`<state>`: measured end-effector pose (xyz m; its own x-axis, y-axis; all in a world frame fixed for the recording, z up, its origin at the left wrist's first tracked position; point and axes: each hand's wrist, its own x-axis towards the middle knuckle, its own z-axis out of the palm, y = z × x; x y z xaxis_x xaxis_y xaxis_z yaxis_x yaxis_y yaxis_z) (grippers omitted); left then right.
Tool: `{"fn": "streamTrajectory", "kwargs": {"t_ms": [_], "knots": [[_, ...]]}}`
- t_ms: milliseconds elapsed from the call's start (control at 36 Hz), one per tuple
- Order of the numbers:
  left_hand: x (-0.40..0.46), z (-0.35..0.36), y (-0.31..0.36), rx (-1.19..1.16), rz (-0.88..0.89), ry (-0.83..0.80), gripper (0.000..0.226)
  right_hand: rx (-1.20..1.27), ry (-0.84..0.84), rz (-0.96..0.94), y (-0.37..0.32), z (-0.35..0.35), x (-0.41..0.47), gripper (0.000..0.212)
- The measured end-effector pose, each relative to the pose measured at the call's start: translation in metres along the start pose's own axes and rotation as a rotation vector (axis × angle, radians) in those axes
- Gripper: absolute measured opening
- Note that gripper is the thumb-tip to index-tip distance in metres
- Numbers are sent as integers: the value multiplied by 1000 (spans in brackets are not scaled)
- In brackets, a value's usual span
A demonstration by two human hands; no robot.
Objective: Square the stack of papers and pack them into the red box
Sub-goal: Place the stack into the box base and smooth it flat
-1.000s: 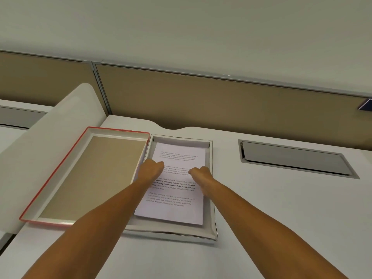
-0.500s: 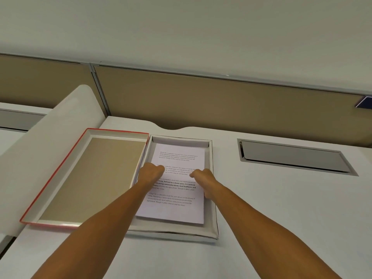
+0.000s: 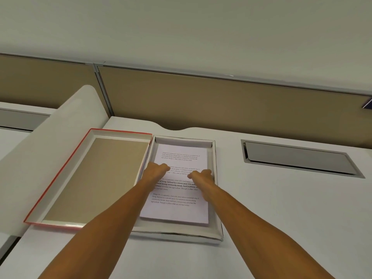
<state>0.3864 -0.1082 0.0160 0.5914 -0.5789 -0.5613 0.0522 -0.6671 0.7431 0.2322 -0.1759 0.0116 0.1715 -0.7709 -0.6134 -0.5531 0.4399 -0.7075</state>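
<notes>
A stack of white printed papers (image 3: 181, 156) lies flat inside a shallow white-walled box tray (image 3: 216, 198) at the desk's middle. Touching that tray on its left is a second open tray with a red outer rim (image 3: 60, 174) and a brown cardboard floor; nothing lies in it. My left hand (image 3: 157, 171) rests on the left half of the top sheet with its fingers curled under. My right hand (image 3: 201, 176) presses near the sheet's right edge, its fingers curled too. Both forearms cover the lower part of the stack's sides.
The white desk (image 3: 281, 208) carries a recessed grey cable flap (image 3: 298, 158) to the right of the trays. A tan partition wall (image 3: 221, 101) runs along the back. A curved white divider panel (image 3: 50, 133) rises just left of the red-rimmed tray.
Both hands stay pressed on the papers at nearly the same spots. The papers and both trays have not shifted.
</notes>
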Motion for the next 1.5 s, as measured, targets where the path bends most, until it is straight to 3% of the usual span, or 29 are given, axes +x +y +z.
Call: {"fn": "streamTrajectory", "kwargs": {"t_ms": [361, 417, 472, 528, 583, 694, 806, 889, 1056, 1167, 1500], "knots": [[-8, -7, 0, 55, 16, -25, 67, 15, -91, 47, -8, -8, 7, 86], [-8, -6, -3, 110, 50, -24, 52, 33, -117, 46, -7, -10, 9, 89], [-10, -6, -8, 222, 112, -11, 14, 31, -125, 45, -6, -11, 9, 90], [-8, -5, -15, 313, 213, -4, 23, 15, -122, 38, -8, -10, 8, 88], [-12, -6, -19, 439, 315, 20, 8, -20, -97, 16, -10, -6, 8, 87], [-18, -3, -43, 600, 571, 120, 62, -244, 22, -176, -16, 2, 13, 90], [-23, -12, -68, 1019, 833, -66, 105, -515, 35, -424, -27, 3, 25, 76], [-26, -17, -83, 1190, 890, -185, 121, -651, -13, -529, -39, 3, 38, 57], [-25, -22, -102, 1245, 951, -176, 119, -894, -14, -620, -62, 2, 68, 41], [-20, -25, -103, 1270, 1020, -143, 118, -1018, 9, -646, -70, 4, 88, 56], [-16, -29, -104, 1245, 987, -179, 109, -1068, 27, -643, -84, 5, 118, 53]]}}
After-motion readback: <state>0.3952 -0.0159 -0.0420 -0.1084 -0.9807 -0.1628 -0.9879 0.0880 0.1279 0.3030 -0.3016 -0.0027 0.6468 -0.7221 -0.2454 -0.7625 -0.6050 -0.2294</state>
